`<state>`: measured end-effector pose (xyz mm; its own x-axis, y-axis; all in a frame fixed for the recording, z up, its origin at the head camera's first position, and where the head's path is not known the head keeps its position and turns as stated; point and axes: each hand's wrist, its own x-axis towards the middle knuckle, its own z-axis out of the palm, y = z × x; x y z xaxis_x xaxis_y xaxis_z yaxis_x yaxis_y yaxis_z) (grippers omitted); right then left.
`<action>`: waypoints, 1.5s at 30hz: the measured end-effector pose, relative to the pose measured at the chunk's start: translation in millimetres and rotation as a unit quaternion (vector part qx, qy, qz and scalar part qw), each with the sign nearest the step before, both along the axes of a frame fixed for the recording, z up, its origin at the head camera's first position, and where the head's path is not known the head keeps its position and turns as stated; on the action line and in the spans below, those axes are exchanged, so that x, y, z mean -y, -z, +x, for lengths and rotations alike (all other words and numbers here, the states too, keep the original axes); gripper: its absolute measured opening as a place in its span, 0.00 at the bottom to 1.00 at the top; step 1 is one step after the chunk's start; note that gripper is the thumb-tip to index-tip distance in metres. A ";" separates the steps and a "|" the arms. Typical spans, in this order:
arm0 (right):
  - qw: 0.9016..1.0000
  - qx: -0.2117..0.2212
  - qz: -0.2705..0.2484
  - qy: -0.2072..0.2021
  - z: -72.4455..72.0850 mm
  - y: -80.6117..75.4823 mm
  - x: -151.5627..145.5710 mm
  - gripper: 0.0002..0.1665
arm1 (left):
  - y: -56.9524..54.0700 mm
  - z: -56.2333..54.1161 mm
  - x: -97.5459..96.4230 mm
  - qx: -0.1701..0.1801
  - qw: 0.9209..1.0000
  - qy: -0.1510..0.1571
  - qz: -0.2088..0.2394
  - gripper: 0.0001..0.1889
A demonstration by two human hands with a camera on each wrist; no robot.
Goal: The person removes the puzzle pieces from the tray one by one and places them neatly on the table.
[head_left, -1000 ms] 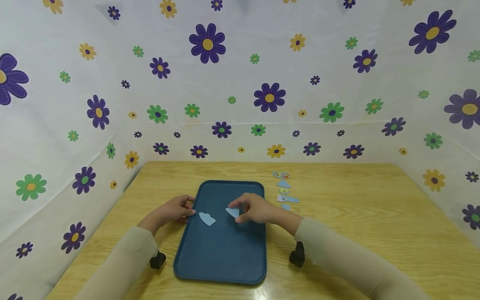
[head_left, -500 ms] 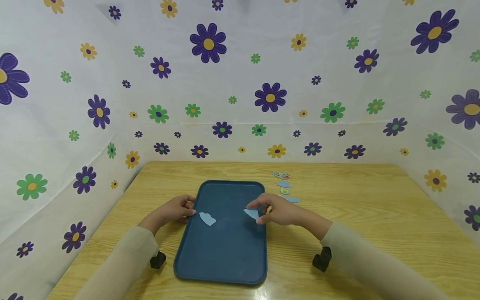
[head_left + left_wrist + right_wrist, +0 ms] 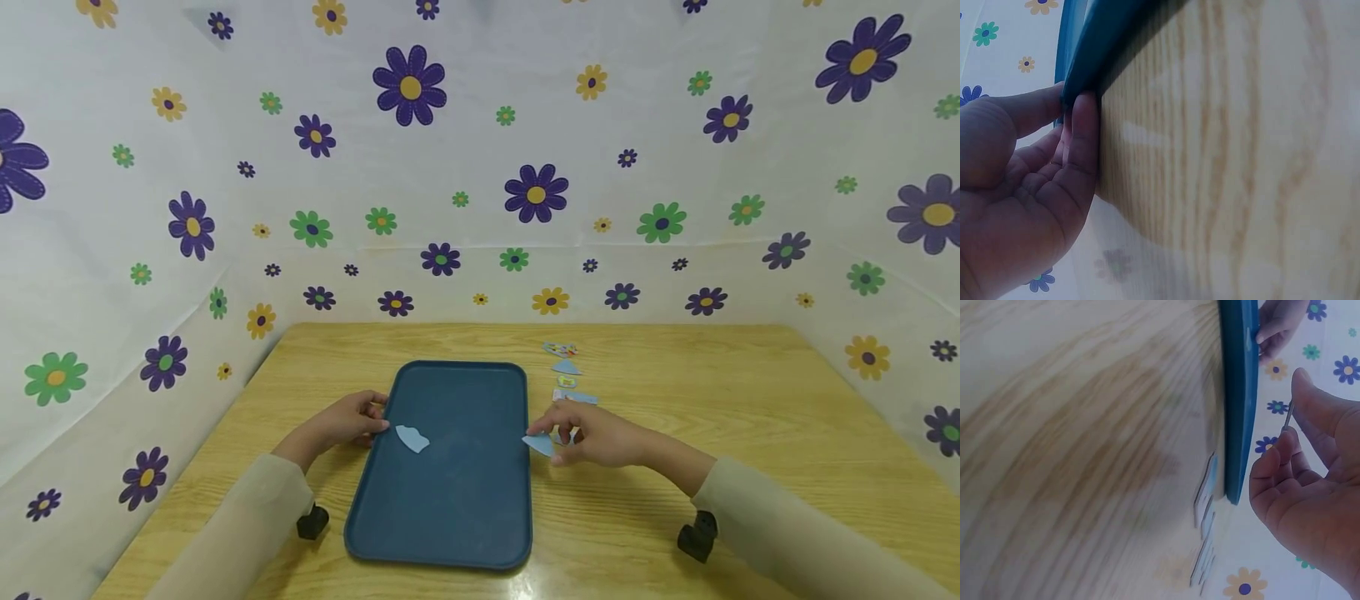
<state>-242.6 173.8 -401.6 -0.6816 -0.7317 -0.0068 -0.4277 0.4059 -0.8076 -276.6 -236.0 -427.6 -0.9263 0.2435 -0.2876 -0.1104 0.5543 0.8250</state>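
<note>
A dark blue tray [image 3: 442,508] lies on the wooden table with a flat, light blue puzzle piece [image 3: 412,438] on its left half. My left hand [image 3: 347,419] holds the tray's left rim; in the left wrist view the thumb and fingers [image 3: 1085,134] grip that edge. Over the tray's right rim, my right hand [image 3: 603,433] pinches another light blue puzzle piece [image 3: 538,444] between thumb and fingers. From the right wrist, this piece [image 3: 1288,414] shows edge-on, held above the table. Another light blue piece [image 3: 566,437] is partly hidden behind the right hand.
Right of the tray, several flat pieces lie in a column: a printed one [image 3: 560,349], a plain blue triangle [image 3: 566,367], a small yellow-patterned one [image 3: 566,382] and a long blue one [image 3: 577,397]. A flower-printed cloth [image 3: 480,167] hangs behind the wooden table [image 3: 690,375].
My right hand has carried the pinched puzzle piece rightward, from over the tray's middle to its right rim. The left hand and the piece lying on the tray have stayed put.
</note>
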 end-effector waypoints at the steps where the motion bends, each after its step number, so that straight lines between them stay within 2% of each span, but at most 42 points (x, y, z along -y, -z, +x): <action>1: 1.000 0.004 -0.002 -0.003 0.5 0.3 -2.0 0.24 | 0.5 -0.2 0.3 0.000 1.000 0.002 0.000 0.24; 9: 1.000 0.005 -0.001 -0.014 3.1 1.8 -17.3 0.24 | 3.6 -2.6 2.2 -0.002 1.000 -0.005 -0.001 0.23; 27: 0.999 0.025 -0.011 -0.023 2.6 17.9 -38.4 0.23 | 4.4 -3.4 2.5 -0.001 1.000 -0.010 -0.008 0.24; 35: 0.999 0.011 -0.019 -0.024 0.4 28.1 -42.3 0.23 | 3.5 -3.5 1.5 -0.003 1.000 -0.009 -0.012 0.24; 45: 1.000 -0.012 0.009 -0.004 -0.3 33.5 -40.9 0.23 | 6.5 -4.0 1.3 -0.007 1.000 -0.012 -0.013 0.23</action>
